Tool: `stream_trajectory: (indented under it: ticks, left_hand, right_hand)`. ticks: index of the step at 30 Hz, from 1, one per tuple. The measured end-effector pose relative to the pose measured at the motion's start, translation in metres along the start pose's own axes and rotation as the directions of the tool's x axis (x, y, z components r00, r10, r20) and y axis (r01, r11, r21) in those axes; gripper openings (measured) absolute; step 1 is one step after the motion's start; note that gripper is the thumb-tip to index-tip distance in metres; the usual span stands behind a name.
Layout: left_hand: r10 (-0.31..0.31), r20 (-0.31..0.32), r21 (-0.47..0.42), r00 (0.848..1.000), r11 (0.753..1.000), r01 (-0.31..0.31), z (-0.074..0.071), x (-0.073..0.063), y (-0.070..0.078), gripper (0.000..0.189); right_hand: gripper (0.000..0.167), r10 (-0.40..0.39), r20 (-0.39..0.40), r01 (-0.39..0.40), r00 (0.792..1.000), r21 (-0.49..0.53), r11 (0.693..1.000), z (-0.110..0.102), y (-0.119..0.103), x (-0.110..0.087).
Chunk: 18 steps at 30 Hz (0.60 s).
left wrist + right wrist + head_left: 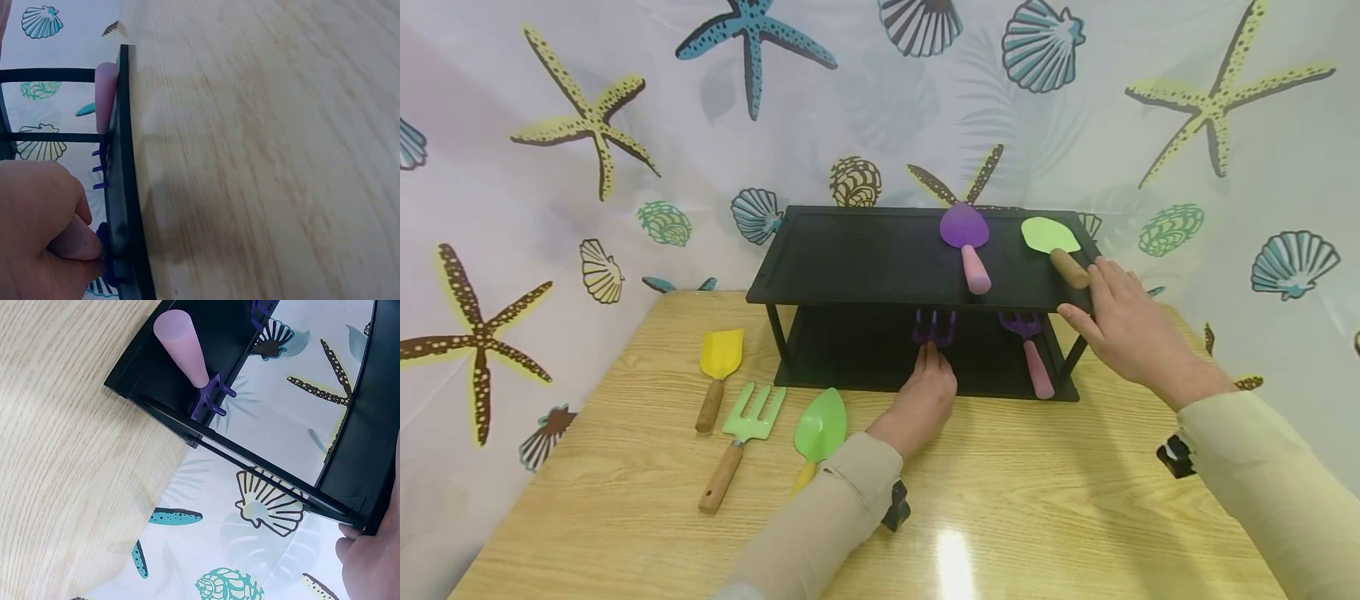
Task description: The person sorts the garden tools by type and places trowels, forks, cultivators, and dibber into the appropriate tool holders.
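My left hand (922,400) reaches onto the lower tier of a black two-tier rack (865,258). It grips the pink handle (76,240) of a purple hand fork (934,340), whose tines point to the back, close over the lower board. To its right on that tier lies another purple hand fork (1021,325) with a pink handle. My right hand (1131,325) rests on the top tier's right end, fingers extended and thumb at the front edge. Beside its fingertips lies a light green trowel (1049,235) with a wooden handle. A purple trowel (965,227) lies left of that.
Left of the rack on the wooden table (1037,500) lie a yellow scoop (721,354), a green hand fork (751,421) and a green trowel (822,423), its handle partly behind my left sleeve. A patterned cloth (865,108) hangs behind the rack.
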<state>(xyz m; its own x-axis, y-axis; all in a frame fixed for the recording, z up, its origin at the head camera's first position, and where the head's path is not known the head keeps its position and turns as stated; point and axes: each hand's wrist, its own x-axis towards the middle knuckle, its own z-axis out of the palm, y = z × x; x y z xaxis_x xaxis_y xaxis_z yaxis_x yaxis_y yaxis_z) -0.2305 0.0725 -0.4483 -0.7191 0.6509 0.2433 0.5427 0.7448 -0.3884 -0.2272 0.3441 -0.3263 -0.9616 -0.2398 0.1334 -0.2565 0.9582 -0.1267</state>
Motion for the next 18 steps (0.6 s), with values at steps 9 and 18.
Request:
stream_trajectory:
  ticks: [9, 18]
  left_hand:
    - [-0.019, 0.082, -0.042, 0.996, 0.999, 0.022, 0.005, 0.013, 0.006, 0.05]
    - [-0.05, 0.127, -0.081, 0.991, 0.995, 0.061, 0.011, 0.02, 0.01, 0.053]
  right_hand:
    - [0.086, -0.007, -0.004, 0.007, 1.0, 0.008, 1.0, 0.0, 0.002, 0.0]
    - [0.086, -0.003, -0.014, 0.003, 1.0, 0.006, 1.0, 0.0, 0.001, -0.002]
